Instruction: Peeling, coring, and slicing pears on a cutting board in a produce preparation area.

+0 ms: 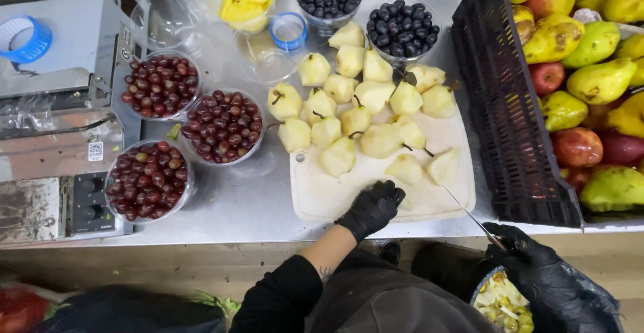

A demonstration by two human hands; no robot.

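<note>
Right hand (pixel 553 276) in a black glove is clenched around one thin knife (pixel 473 215); left hand (pixel 372 207) curls over a pale pear piece (pixel 404 203) on the cutting board (pixel 322 195). Beyond the fingers, some eighteen peeled pears (pixel 365 105), then three tubs of red grapes (pixel 221 126).

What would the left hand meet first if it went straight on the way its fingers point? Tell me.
Probably the peeled pear half lying just ahead of the left hand on the cutting board; the exact heading is uncertain.

gloved left hand (pixel 373 207) curled palm-down, gloved right hand (pixel 530 249) clenched
</note>
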